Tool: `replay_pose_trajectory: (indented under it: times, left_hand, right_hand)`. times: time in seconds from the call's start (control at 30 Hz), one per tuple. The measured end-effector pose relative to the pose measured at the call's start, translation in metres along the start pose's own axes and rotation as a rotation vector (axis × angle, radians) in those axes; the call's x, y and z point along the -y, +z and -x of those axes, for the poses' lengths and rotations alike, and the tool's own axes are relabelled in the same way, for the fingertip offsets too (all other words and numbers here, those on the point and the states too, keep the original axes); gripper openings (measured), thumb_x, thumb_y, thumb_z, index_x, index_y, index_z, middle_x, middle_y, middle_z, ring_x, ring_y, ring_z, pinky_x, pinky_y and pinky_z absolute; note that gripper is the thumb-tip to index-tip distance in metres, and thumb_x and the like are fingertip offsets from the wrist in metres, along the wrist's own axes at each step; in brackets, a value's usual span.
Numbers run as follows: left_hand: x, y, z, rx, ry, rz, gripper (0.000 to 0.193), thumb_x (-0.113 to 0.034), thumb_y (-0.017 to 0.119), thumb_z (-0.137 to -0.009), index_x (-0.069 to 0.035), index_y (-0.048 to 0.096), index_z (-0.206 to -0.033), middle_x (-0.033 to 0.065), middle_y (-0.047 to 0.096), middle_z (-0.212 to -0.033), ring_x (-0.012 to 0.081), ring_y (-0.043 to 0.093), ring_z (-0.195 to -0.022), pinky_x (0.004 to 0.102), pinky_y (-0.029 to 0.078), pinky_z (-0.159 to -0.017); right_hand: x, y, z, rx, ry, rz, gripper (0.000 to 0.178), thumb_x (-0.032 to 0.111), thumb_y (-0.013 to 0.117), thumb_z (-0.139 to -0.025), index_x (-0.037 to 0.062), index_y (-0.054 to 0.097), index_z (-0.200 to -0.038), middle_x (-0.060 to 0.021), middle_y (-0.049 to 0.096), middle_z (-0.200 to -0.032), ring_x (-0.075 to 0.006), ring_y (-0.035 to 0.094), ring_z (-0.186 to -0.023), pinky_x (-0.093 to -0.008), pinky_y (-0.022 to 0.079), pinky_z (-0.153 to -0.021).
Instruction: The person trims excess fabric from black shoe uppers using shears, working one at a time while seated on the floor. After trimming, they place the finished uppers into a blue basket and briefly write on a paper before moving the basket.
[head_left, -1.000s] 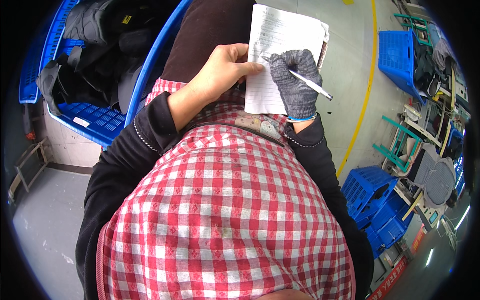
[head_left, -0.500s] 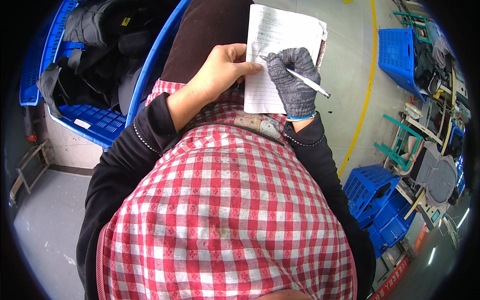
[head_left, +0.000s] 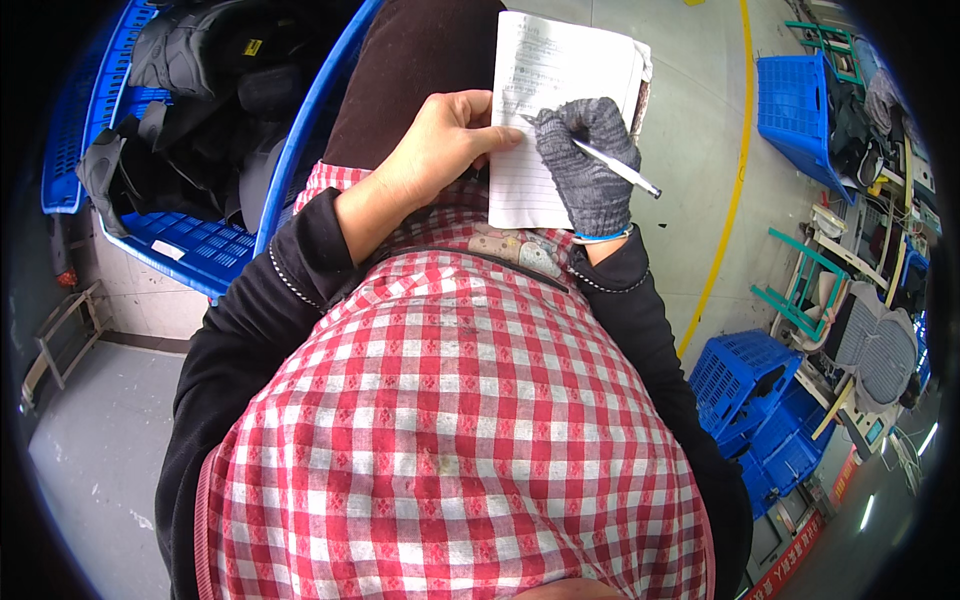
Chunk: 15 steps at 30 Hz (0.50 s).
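Observation:
A lined notebook with handwriting on its upper part lies over my lap. My bare left hand grips its left edge, thumb on the page and fingers under it. In a grey knitted glove, my right hand is closed around a white pen. The pen's tip points left onto the page, near the written lines, and its dark end sticks out to the lower right. Whether the tip touches the paper I cannot tell. A red and white checked apron covers my front.
At the left stands a blue plastic crate holding dark shoe parts. A yellow line runs along the floor on the right. Beyond it are another blue crate, stacked blue crates, a green frame and a grey-covered chair.
Almost nothing differs. The view has shifted very slightly; both hands, the notebook and the pen hold nearly the same places.

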<state>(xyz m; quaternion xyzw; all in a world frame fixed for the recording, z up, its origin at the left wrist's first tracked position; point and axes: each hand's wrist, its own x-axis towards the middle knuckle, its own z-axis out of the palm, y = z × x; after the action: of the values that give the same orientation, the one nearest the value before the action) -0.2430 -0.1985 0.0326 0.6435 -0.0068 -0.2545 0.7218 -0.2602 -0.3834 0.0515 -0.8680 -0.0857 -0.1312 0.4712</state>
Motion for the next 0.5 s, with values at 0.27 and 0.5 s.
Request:
replay_pose_trajectory:
  times: [0.27,0.5]
  left_hand:
    - [0.003,-0.001,0.000,0.002,0.004,-0.004,0.024,-0.014,0.075,-0.093,0.002,0.072,-0.111,0.0064,0.075,-0.092,0.0071,0.059,-0.070,0.0227,0.048,-0.065]
    - [-0.002,0.001,0.001,0.081,0.068,-0.029,0.030,-0.015,0.072,-0.093,0.005,0.070,-0.114,0.0103,0.076,-0.101,0.0169,0.070,-0.092,0.0341,0.057,-0.085]
  right_hand:
    - [-0.002,-0.002,0.002,0.027,-0.023,0.050,0.019,-0.002,0.077,-0.086,0.0050,0.060,-0.087,-0.0009,0.064,-0.079,-0.0082,0.058,-0.072,-0.0267,0.051,-0.068]
    - [0.006,-0.012,-0.002,-0.094,0.430,-0.587,0.013,0.002,0.067,-0.094,0.0071,0.057,-0.102,0.0024,0.053,-0.079,-0.0081,0.051,-0.068,-0.0246,0.045,-0.060]
